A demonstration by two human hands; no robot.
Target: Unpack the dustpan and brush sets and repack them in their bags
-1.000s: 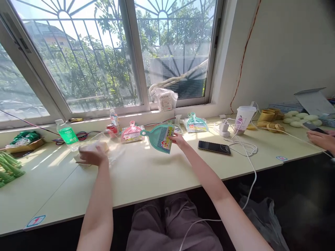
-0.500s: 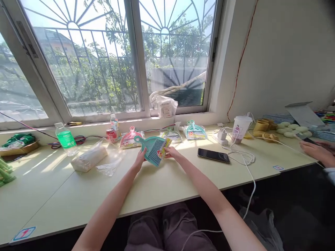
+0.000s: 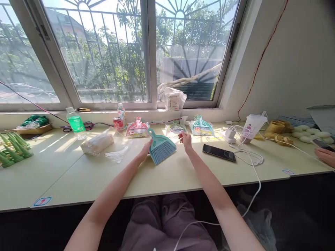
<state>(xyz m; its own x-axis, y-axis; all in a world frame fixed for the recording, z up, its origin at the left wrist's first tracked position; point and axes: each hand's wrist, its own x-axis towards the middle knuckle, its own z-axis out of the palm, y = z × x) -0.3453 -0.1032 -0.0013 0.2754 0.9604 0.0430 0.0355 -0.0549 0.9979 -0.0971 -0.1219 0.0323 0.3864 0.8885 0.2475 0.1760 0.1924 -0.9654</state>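
Note:
My left hand [image 3: 146,149] is closed around the edge of a teal dustpan with a small brush [image 3: 161,150] set into it, its bristles toward me. The pair is held tilted above the table. To its right, my right hand [image 3: 186,140] hovers with curled fingers in front of a packaged green dustpan set [image 3: 176,129]; what its fingertips hold, if anything, cannot be made out. A packaged pink dustpan set [image 3: 138,127] and a packaged teal one [image 3: 201,126] stand along the back. No yellow label shows on the dustpan in my left hand.
To the left are a green-labelled bottle [image 3: 76,123], a plastic-wrapped pack [image 3: 97,143] and a red can [image 3: 118,123]. On the right lie a phone [image 3: 219,153], white cables [image 3: 251,158] and a plastic cup [image 3: 253,128]. Another person's hand [image 3: 326,157] holds a phone at the right edge.
My right hand has moved away from the dustpan, rightward and up, and the yellow label is gone from the brush. The dustpan has turned in my left hand. The view has shifted.

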